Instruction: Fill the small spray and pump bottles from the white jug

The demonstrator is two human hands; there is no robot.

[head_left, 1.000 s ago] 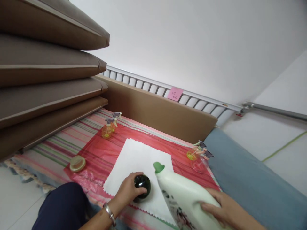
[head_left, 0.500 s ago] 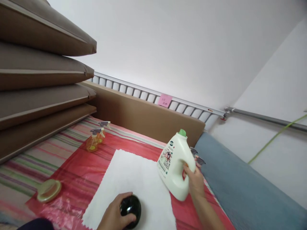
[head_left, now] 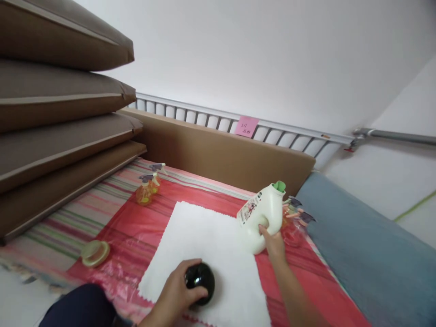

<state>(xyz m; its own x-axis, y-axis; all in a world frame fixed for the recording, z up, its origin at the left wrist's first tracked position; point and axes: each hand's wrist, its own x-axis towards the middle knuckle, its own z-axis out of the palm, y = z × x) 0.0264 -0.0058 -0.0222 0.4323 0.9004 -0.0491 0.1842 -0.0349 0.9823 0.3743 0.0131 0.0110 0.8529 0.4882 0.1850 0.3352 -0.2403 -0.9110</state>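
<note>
Striped cloth (head_left: pixel 86 204): overlaid by see-through red film (head_left: pixel 126 218), and on that a white sheet (head_left: pixel 200 231) is laid, its edges cut zigzag.
Jug (head_left: pixel 252 227): held up at the white sheet's right edge, long axis slanted, mouth aimed up and rightward, base down and leftward; whether anything is touched beneath cannot be told.
Jug's look: pale, opaque body, printed label turned leftward, green spout at the neck; contents hidden.
Right hand (head_left: pixel 273 244): closed around the jug's handle.
Black ball (head_left: pixel 206 275): glossy and round, kept to the white sheet's near part, bright glints caught.
Left hand (head_left: pixel 179 286): curled about the black ball, thumb pressed to its near side.
Left spray bottles (head_left: pixel 144 195): orange-tinted, yellow seen low down.
Right spray bottles (head_left: pixel 293 235): orange and pinkish red, crowded just beside the jug; fill unclear.
</note>
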